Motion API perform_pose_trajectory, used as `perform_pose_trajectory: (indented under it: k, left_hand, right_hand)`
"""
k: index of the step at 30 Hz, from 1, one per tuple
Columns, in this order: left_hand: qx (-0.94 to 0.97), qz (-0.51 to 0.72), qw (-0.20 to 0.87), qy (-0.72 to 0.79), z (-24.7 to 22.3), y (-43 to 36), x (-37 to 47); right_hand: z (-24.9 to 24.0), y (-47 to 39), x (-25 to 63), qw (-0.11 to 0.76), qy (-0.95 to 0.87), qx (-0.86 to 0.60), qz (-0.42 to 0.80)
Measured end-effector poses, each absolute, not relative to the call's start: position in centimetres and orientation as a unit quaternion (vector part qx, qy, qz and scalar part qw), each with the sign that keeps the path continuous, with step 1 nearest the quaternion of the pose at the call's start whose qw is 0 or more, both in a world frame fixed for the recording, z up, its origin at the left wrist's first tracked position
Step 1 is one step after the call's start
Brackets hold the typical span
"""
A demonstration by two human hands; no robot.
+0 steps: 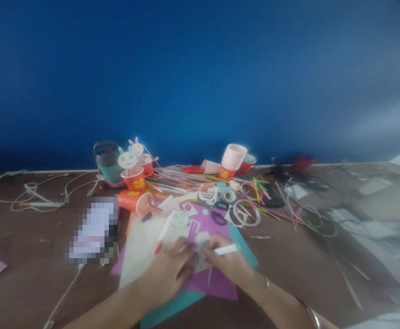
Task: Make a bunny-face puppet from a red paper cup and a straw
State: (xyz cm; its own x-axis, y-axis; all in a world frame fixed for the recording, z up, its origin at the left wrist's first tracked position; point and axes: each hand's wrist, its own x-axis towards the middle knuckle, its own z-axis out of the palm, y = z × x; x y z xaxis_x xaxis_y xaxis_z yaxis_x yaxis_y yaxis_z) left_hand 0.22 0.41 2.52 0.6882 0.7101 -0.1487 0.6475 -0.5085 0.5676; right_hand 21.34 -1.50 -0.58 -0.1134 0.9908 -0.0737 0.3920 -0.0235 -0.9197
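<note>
My right hand [227, 260] is closed around a white marker [225, 249] with a green end. Its fingertips sit over a small pale paper cutout [202, 238]. My left hand [169, 269] lies on the papers with bent fingers apart, its fingertips at the cutout's left side. Whether it presses on the cutout is too blurred to tell. Beneath both hands are a white sheet [136, 246], a purple sheet [220, 285] and a teal sheet [176, 308]. A round paper face [179, 220] drawn in green and a white pen with a red end [164, 232] lie just beyond my left hand.
Orange paper cups [134, 201], some with paper animal faces, stand or lie at back left beside a teal container [111, 164]. A cup stack [233, 160] stands behind coloured strips [182, 180]. Tape rolls [246, 212] lie right. A pixelated device [93, 230] and cables are left.
</note>
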Motion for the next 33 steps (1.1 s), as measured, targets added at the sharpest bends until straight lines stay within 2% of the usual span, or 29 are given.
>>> perform_pose_trajectory:
  k: [14,33]
  left_hand:
    - [0.865,0.056,0.308,0.393,2.5,0.4,0.2]
    - [0.869,0.055,0.297,0.391,2.4,0.4,0.1]
  right_hand:
    - [0.3,-1.5,21.1,0.345,-0.607,-0.585,0.413]
    - [-1.5,-1.4,21.7,0.348,-0.619,-0.602,0.364]
